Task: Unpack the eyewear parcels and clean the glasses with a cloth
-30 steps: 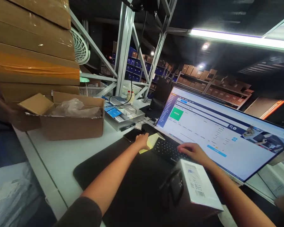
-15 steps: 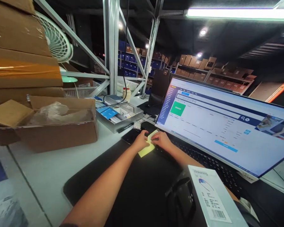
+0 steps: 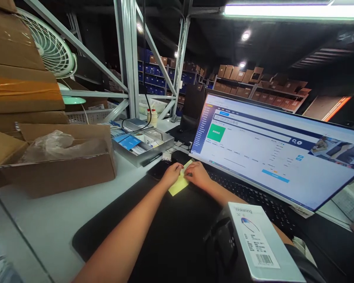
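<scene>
Head view: half-curled left hand [image 3: 171, 175] and right hand [image 3: 197, 174] partly hide yellow paper [image 3: 177, 187], long axis near-left to far-right; cannot tell if either pinches it.

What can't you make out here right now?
All in the head view:
Paper: partly covered by the left hand and right hand.
Keyboard: partly hidden by the right arm.
Screen: most text too small to read.
Carton: plastic hides whatever may lie beneath.
White box: fine print on its label too small.
</scene>
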Action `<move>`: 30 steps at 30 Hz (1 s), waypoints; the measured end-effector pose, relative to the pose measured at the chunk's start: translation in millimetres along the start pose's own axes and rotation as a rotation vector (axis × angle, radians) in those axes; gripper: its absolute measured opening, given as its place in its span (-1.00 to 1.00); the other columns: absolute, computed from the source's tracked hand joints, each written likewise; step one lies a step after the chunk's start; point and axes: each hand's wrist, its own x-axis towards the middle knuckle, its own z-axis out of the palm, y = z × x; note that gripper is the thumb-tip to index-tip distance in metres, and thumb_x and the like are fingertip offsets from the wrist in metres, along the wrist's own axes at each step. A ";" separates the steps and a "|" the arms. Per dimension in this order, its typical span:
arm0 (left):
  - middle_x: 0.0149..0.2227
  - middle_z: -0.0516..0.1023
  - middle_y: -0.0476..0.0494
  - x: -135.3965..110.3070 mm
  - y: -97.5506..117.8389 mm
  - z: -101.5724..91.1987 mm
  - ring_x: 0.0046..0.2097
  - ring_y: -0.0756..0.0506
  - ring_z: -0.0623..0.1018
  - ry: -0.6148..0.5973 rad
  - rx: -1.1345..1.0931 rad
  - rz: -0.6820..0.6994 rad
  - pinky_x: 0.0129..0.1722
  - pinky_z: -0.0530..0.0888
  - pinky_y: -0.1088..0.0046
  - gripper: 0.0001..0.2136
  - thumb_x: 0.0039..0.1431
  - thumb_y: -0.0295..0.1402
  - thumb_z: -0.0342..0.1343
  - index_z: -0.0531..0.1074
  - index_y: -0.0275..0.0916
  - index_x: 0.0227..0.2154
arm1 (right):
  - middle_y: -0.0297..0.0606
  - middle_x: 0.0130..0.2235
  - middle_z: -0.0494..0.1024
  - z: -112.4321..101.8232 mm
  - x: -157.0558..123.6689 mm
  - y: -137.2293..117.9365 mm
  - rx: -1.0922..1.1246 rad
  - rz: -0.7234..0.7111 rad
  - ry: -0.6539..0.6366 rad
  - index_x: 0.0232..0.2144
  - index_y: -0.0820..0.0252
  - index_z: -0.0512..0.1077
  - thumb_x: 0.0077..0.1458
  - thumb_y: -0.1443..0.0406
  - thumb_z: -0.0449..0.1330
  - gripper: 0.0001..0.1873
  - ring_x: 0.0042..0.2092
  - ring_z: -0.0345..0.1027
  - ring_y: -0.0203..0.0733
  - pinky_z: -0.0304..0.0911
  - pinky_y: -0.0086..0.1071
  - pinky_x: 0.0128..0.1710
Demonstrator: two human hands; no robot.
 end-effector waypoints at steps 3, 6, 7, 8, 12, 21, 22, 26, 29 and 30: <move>-0.16 0.53 -0.14 -8.4 7.7 0.4 -0.16 -0.10 0.55 0.070 0.112 0.035 -0.11 0.54 0.23 -0.77 0.35 -0.21 0.13 0.47 -0.30 -0.14 | -0.23 -0.31 0.64 -23.2 -12.4 -10.8 0.121 0.031 0.064 -0.50 0.18 0.52 0.11 0.19 0.34 -0.78 -0.13 0.49 -0.09 0.32 -0.11 0.03; -0.07 0.52 -0.18 -20.9 19.6 1.8 -0.04 -0.15 0.53 0.185 0.241 0.070 0.01 0.49 0.13 -0.78 0.34 -0.24 0.12 0.47 -0.29 -0.12 | -0.16 -0.25 0.67 -70.8 -39.4 -21.0 0.244 0.131 0.197 -0.41 0.16 0.57 0.14 0.13 0.28 -0.77 -0.17 0.52 -0.06 0.37 -0.15 -0.08; 0.00 0.49 -0.21 -24.7 24.5 1.9 0.02 -0.19 0.50 0.232 0.279 0.086 0.07 0.45 0.08 -0.79 0.35 -0.26 0.12 0.46 -0.28 -0.09 | -0.16 -0.23 0.67 -90.8 -52.5 -25.3 0.279 0.169 0.236 -0.34 0.16 0.58 0.17 0.10 0.24 -0.74 -0.19 0.53 -0.07 0.38 -0.17 -0.11; 0.06 0.45 -0.24 -27.9 29.5 1.7 0.10 -0.22 0.45 0.278 0.311 0.107 0.13 0.40 0.04 -0.80 0.35 -0.30 0.09 0.45 -0.29 -0.07 | -0.17 -0.23 0.67 -111.7 -67.5 -30.9 0.303 0.205 0.277 -0.30 0.16 0.57 0.18 0.07 0.22 -0.71 -0.21 0.53 -0.08 0.39 -0.19 -0.14; 0.14 0.34 -0.41 -33.6 43.7 -3.8 0.22 -0.32 0.33 0.396 0.356 0.201 0.23 0.27 0.04 -0.76 0.33 -0.45 -0.07 0.45 -0.34 -0.05 | -0.23 -0.14 0.65 -180.6 -136.9 -74.1 0.421 0.325 0.309 -0.29 0.12 0.56 0.12 0.05 0.30 -0.72 -0.14 0.50 -0.13 0.38 -0.27 -0.12; 0.00 0.37 -0.42 -23.3 32.2 -5.8 0.15 -0.38 0.38 0.427 0.316 0.376 0.22 0.30 0.04 -0.80 0.22 -0.35 -0.03 0.48 -0.28 -0.25 | -0.17 0.08 0.46 -193.5 -204.2 -146.1 0.394 0.544 0.100 -0.42 0.14 0.55 0.05 0.04 0.35 -0.71 -0.17 0.44 -0.17 0.41 -0.29 -0.21; 0.00 0.37 -0.41 -23.7 31.4 -5.1 0.16 -0.38 0.38 0.427 0.318 0.387 0.23 0.30 0.05 -0.80 0.22 -0.34 -0.03 0.48 -0.27 -0.26 | -0.17 0.07 0.47 -193.7 -204.7 -146.8 0.398 0.554 0.093 -0.43 0.15 0.54 0.04 0.05 0.35 -0.71 -0.17 0.44 -0.17 0.40 -0.29 -0.22; 0.00 0.36 -0.39 -23.2 27.7 -5.1 0.15 -0.36 0.39 0.428 0.328 0.418 0.22 0.33 0.07 -0.81 0.21 -0.34 -0.03 0.47 -0.25 -0.30 | -0.18 0.03 0.51 -198.6 -201.8 -148.9 0.326 0.562 0.057 -0.46 0.15 0.54 0.05 0.13 0.33 -0.79 -0.12 0.45 -0.13 0.39 -0.30 -0.21; -0.02 0.36 -0.40 -20.3 22.8 -7.2 0.13 -0.36 0.40 0.440 0.332 0.422 0.20 0.35 0.05 -0.81 0.20 -0.32 -0.03 0.47 -0.25 -0.32 | -0.21 0.00 0.54 -202.4 -197.9 -152.4 0.247 0.537 0.022 -0.50 0.14 0.55 0.04 0.22 0.32 -0.86 -0.15 0.47 -0.13 0.39 -0.31 -0.25; -0.02 0.36 -0.40 -19.2 20.9 -8.0 0.12 -0.36 0.41 0.444 0.333 0.421 0.20 0.35 0.05 -0.81 0.20 -0.32 -0.03 0.47 -0.25 -0.32 | -0.22 -0.03 0.55 -203.4 -196.3 -153.8 0.212 0.527 0.016 -0.52 0.14 0.55 0.02 0.25 0.32 -0.88 -0.18 0.47 -0.14 0.39 -0.32 -0.28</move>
